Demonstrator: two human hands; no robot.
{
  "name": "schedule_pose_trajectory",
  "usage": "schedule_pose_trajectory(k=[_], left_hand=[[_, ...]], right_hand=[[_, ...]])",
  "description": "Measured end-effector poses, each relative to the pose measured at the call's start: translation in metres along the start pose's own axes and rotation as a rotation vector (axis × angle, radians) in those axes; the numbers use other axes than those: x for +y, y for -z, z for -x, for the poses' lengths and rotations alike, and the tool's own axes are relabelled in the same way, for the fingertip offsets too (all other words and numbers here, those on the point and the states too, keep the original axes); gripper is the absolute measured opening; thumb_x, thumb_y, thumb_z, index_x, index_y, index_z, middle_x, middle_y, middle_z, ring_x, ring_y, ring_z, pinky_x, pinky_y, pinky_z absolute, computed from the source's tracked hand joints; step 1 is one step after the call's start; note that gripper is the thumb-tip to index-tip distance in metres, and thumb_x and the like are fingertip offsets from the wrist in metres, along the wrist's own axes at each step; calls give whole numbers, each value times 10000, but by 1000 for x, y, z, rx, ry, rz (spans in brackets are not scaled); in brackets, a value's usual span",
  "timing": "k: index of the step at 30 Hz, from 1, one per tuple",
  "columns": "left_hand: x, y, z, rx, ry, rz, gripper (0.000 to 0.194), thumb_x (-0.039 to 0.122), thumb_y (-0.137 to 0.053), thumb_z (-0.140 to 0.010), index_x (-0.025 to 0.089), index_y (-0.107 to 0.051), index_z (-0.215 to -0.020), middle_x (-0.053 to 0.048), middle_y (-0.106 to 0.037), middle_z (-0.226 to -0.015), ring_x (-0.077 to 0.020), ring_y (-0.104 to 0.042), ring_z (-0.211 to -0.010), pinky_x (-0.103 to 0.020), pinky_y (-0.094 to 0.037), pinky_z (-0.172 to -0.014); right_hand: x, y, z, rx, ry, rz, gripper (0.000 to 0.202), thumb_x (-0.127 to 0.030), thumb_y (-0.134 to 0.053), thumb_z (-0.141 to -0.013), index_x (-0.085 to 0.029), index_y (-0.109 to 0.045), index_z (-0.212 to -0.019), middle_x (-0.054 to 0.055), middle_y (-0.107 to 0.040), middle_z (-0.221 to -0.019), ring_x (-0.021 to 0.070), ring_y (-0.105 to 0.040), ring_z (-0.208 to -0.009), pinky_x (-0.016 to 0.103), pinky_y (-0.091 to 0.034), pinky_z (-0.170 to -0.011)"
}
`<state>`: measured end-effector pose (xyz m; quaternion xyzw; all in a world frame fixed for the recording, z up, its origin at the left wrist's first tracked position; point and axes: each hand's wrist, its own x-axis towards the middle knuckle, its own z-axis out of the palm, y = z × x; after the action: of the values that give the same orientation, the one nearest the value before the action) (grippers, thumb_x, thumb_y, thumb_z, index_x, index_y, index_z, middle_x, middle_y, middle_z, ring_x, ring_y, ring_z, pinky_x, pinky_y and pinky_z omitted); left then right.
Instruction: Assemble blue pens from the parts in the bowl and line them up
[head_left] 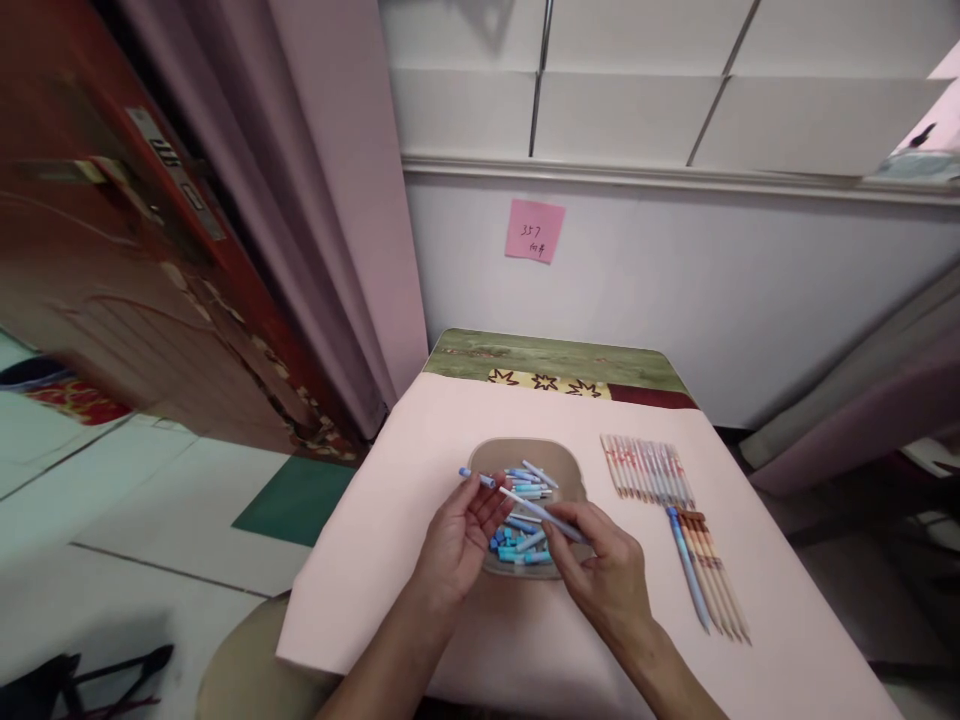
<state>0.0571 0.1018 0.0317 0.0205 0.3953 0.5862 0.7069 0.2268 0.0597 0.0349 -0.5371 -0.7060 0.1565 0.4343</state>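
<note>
My left hand pinches a short blue pen part with a darker blue end, between thumb and fingers. In my right hand is a long pale blue pen barrel, its slim white end pointing at the left hand's piece. A small gap seems to part the two pieces. Both hands hover over a beige plastic tub that holds several loose blue and turquoise pen parts. To the right lies a blue pen, beside several brown-topped pens.
A row of pens with red and grey patterns lies at the table's right. Pale pink covering spreads over the table, with a green patterned strip at the back. Behind stands a wall with a pink note; a door is at left.
</note>
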Motion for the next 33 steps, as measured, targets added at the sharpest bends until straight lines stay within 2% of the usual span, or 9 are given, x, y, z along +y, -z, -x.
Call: schedule_pose_trajectory(k=[11, 16, 22, 29, 31, 33], left_hand=[[-4, 0, 5, 6, -17, -39, 62, 114, -561, -870, 93, -617, -854, -165, -735, -894, -201, -714, -782, -320, -594, -716], [0, -2, 4, 13, -46, -54, 48, 111, -569, -864, 105, -611, -843, -143, -740, -851, -181, -710, -725, -299, -593, -677], [-6, -1, 7, -15, -37, -84, 47, 109, -571, -860, 102, -618, -855, -163, -738, -908, -204, -716, -768, -312, -598, -675], [-3, 2, 0, 41, 20, 28, 137, 99, -525, -890, 72, -652, -846, -142, -743, -819, -168, -718, -707, -268, -602, -676], [-3, 3, -1, 39, 43, 62, 142, 96, -523, -892, 70, -652, -840, -143, -745, -817, -163, -719, -698, -252, -603, -654], [-3, 3, -1, 31, 61, 80, 138, 97, -526, -893, 64, -650, -843, -143, -745, -809, -160, -718, -682, -245, -603, -638]], right_hand=[[0, -2, -3, 10, 37, 71, 135, -272, -565, -868, -227, -676, -931, 28, -704, -831, 158, -655, -722, 210, -488, -588], [2, -1, -1, 5, 1, 53, 135, -282, -567, -864, -224, -669, -931, 29, -699, -836, 152, -649, -714, 197, -480, -540], [0, -4, 0, -17, -6, 44, 122, -269, -568, -857, -228, -666, -917, 21, -688, -819, 146, -639, -701, 179, -463, -489], [6, -1, 1, 23, -99, 56, 152, -322, -561, -859, -221, -665, -903, 19, -689, -821, 132, -632, -674, 173, -453, -488], [13, -3, 0, 5, -127, 125, 157, -325, -552, -862, -228, -665, -910, 17, -698, -846, 134, -642, -680, 189, -463, -544], [19, -9, -2, -78, -143, 240, 157, -310, -539, -866, -237, -668, -919, 17, -707, -855, 142, -649, -661, 216, -458, -582]])
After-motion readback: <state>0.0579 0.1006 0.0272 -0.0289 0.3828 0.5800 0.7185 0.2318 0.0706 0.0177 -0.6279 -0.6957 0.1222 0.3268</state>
